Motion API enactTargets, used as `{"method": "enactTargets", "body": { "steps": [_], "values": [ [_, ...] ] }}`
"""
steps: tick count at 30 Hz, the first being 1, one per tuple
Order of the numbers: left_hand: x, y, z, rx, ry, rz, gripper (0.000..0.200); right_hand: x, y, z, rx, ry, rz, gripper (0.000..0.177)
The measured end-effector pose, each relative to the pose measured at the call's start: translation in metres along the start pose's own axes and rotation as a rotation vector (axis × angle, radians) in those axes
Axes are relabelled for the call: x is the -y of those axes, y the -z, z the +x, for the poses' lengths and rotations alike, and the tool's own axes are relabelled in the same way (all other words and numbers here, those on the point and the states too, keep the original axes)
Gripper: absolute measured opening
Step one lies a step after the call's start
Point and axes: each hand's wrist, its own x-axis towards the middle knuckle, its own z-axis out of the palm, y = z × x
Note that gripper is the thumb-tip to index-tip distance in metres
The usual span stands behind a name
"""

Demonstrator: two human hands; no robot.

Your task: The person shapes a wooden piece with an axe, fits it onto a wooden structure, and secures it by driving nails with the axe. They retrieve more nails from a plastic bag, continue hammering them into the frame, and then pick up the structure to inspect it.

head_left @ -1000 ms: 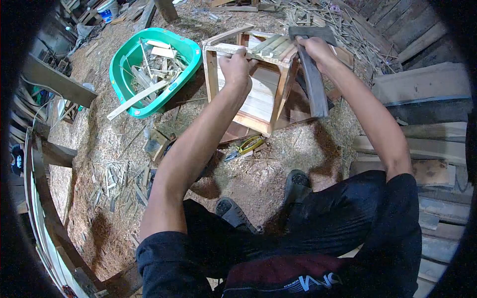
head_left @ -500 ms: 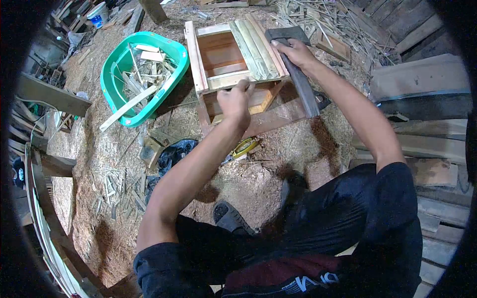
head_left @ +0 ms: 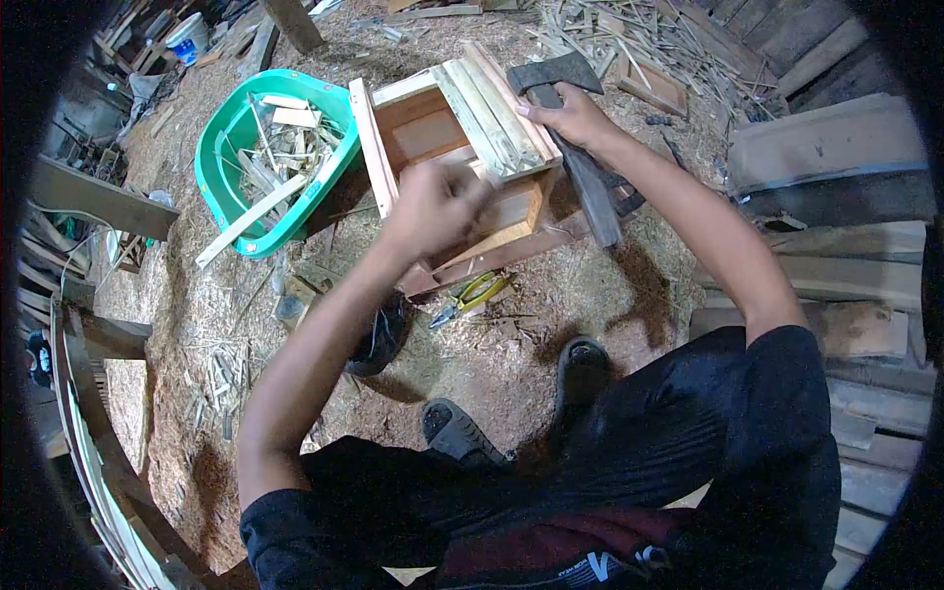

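My right hand grips a hatchet close below its dark, broad head, with the wooden handle slanting down along the box's right side. A small wooden box stands before me, its top partly covered by pale slats on the right and open on the left. Over the box's near edge is my left hand, blurred by motion, its fingers curled in a pinch. What those fingers hold, if anything, is too smeared to make out. On the ground just below the box lie yellow-handled pliers.
A green plastic tub full of wood scraps stands left of the box. Loose sticks are heaped behind it, and boards are stacked at right. My sandalled feet rest on sawdust-strewn ground. A white bucket is at far left.
My left hand has lifted off the box's front edge and moved left and slightly down. The box sits turned a little, and the hatchet has shifted slightly left. The pliers now show fully.
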Motion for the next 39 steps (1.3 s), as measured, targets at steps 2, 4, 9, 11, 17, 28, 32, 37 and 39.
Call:
{"method": "enactTargets", "body": {
  "steps": [2,4,9,11,17,28,32,37,39],
  "values": [
    [0.009,0.019,0.013,-0.295,-0.395,0.418,0.045,-0.028,-0.007,0.013,-0.012,-0.026,0.002,0.102],
    [0.038,0.018,0.029,-0.563,-0.845,0.807,0.049,-0.016,-0.010,0.006,-0.109,0.013,-0.062,0.096],
    [0.039,0.003,0.012,-0.015,-0.296,0.824,0.066,0.021,0.018,-0.003,-0.170,0.103,-0.327,0.068],
    [0.039,0.006,0.011,-0.019,-0.295,0.774,0.069,0.058,0.037,-0.011,-0.135,0.014,-0.125,0.057],
    [0.034,0.012,0.011,0.031,-0.166,0.639,0.075,0.129,0.044,-0.066,0.025,0.178,0.342,0.053],
    [0.045,0.008,0.020,-0.004,-0.299,0.654,0.071,0.120,0.021,-0.105,0.183,0.307,-0.317,0.044],
    [0.031,0.012,0.017,0.056,-0.248,0.714,0.068,0.117,0.015,-0.111,0.189,0.307,-0.387,0.044],
    [0.036,0.010,0.017,0.019,-0.273,0.715,0.067,0.109,0.012,-0.118,0.184,0.301,-0.417,0.044],
    [0.030,0.012,0.014,0.047,-0.225,0.734,0.068,0.111,0.016,-0.114,0.114,0.363,-0.409,0.038]
  ]
}}
